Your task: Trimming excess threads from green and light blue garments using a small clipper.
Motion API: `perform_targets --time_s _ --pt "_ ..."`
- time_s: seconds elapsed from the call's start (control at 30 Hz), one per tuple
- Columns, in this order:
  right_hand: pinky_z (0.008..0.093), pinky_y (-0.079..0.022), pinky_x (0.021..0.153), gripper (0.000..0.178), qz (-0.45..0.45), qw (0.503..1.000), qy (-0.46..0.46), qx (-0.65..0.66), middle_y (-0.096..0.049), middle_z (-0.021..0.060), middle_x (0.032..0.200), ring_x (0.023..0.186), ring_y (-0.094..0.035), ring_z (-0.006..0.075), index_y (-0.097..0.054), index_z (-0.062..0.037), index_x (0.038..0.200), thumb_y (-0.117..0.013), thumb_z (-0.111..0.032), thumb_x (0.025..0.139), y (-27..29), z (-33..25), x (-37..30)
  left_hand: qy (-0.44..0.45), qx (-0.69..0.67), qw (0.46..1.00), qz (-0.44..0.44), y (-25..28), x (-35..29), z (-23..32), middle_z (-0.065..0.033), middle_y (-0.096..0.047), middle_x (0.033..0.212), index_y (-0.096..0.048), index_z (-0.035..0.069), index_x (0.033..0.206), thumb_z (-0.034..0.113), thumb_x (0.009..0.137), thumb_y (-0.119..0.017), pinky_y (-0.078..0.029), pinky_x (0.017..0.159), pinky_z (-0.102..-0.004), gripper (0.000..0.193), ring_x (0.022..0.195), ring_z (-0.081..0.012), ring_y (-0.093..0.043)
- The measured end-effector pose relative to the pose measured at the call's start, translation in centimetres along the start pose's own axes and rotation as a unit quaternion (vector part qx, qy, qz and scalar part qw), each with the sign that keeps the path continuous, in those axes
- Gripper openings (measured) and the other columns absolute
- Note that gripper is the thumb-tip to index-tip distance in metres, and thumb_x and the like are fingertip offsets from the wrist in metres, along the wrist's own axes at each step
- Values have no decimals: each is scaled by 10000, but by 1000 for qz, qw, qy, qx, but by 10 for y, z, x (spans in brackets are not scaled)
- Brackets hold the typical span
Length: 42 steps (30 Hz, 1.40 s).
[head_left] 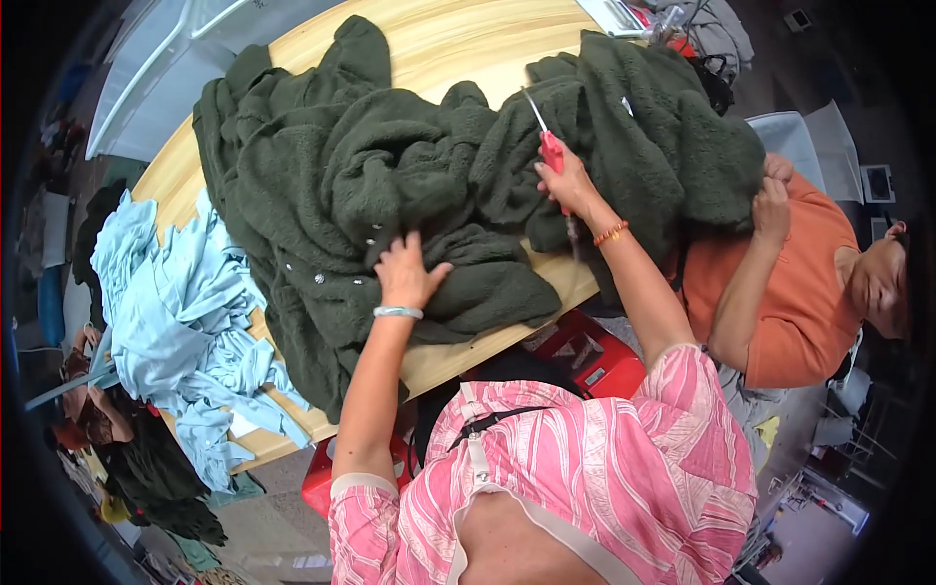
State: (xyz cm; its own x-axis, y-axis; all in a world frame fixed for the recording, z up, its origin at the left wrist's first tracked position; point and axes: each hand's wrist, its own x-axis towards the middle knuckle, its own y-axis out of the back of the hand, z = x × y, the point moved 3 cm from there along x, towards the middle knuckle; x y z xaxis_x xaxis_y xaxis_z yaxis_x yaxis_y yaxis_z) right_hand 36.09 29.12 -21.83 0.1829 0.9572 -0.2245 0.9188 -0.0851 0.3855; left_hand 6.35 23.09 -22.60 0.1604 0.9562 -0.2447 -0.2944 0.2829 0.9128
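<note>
Dark green fleece garments (pixel 292 185) lie bunched in a big pile across the wooden table. My left hand (pixel 409 278), with a pale bangle at the wrist, lies on the fleece with its fingers spread. Small shiny studs show on the cloth beside it. My right hand (pixel 568 187), wearing a beaded bracelet, is closed around a red-handled tool (pixel 552 151) with a thin pale metal tip pointing away from me. That tool is over the right part of the fleece; its exact kind is unclear.
Light blue garments (pixel 185 322) are heaped at the table's left. At right, another person in an orange top (pixel 795 283) has both hands by the fleece's edge. A red machine or box (pixel 590 356) sits under the near table edge. White bins (pixel 156 78) stand far left.
</note>
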Motion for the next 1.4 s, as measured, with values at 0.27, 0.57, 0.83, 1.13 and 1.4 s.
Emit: perform_targets --time_s 0.27,0.57,0.83,1.13,1.4 --pt "251 -506 603 558 -348 933 -94 3 -554 22 985 689 -554 90 -382 -118 1420 -571 -58 899 -35 4 -76 24 15 998 53 2 2 -20 -176 -592 1090 -514 47 1244 415 638 -820 -417 860 -566 772 1021 -416 -549" --pt "309 -524 597 703 -26 987 -16 -159 -603 184 1123 707 -616 182 -266 -151 1486 -612 -123 874 -1 27 33 -70 82 994 25 11 -101 -43 -101 -605 1131 -594 78 1209 331 781 -705 -163 1081 -660 509 1206 -348 -468" --pt "479 -458 830 376 -113 953 63 -274 -602 266 1027 1018 -552 460 -473 -75 1234 -573 -143 878 -11 -45 -74 116 -264 945 154 17 -115 -86 -155 -604 991 -606 42 1151 115 756 -728 -429 945 -436 420 1037 -345 -541" --pt "442 -489 798 405 -221 930 116 -268 -636 212 1001 951 -596 426 -490 -94 1248 -611 -144 865 -19 -58 -119 -24 -26 973 228 21 -51 -74 -142 -583 1141 -570 85 1205 105 794 -659 -460 799 -414 421 945 -336 -562" --pt "461 -487 754 386 -185 946 100 -245 -627 249 952 908 -595 447 -473 -89 1247 -595 -161 889 -6 -54 -131 94 -637 653 400 111 -77 -168 -57 -635 954 -593 16 1018 156 965 -557 -507 772 -285 154 847 -137 -600"
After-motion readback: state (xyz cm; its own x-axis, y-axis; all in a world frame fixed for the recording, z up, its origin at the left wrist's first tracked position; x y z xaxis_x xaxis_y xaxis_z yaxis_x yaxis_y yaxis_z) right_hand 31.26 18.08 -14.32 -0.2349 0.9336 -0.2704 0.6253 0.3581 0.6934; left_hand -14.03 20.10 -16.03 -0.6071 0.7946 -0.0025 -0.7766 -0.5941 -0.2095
